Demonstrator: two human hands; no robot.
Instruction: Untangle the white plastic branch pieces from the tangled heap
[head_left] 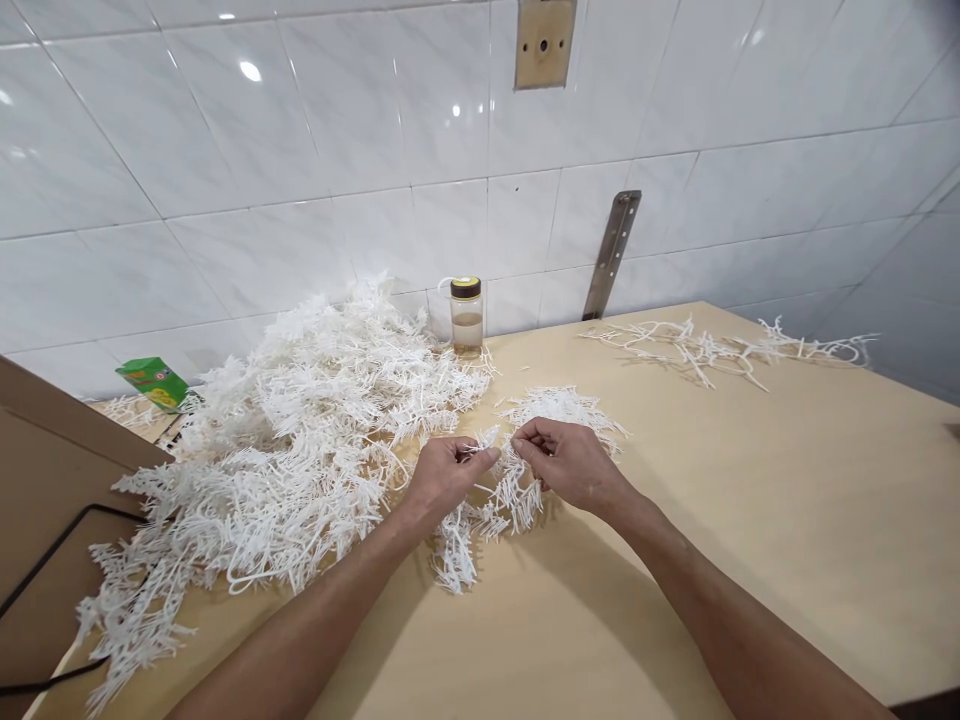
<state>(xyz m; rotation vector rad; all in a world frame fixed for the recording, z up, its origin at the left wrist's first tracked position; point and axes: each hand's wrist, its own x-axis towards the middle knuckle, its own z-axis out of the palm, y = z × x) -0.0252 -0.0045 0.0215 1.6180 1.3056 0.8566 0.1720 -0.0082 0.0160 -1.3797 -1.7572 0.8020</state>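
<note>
My left hand (448, 478) pinches a white branched plastic sprig (517, 495) between thumb and fingers. Close by on its right, my right hand (564, 460) has its fingertips closed on the same sprig, whose short prongs hang below both hands. Just behind my right hand lies a small heap of loose white pieces (562, 405). To the left of my hands rises a large tangled pile of white branched sprigs (315, 400), reaching toward the table's left edge. The exact spot that each set of fingertips grips is partly hidden.
A lidded bottle of liquid (467, 325) stands by the tiled wall. Bare white stems (705, 350) lie at the back right of the wooden table (787, 500). A green carton (154, 382) and a brown box (60, 470) are at the left. A metal bracket (613, 255) leans on the wall.
</note>
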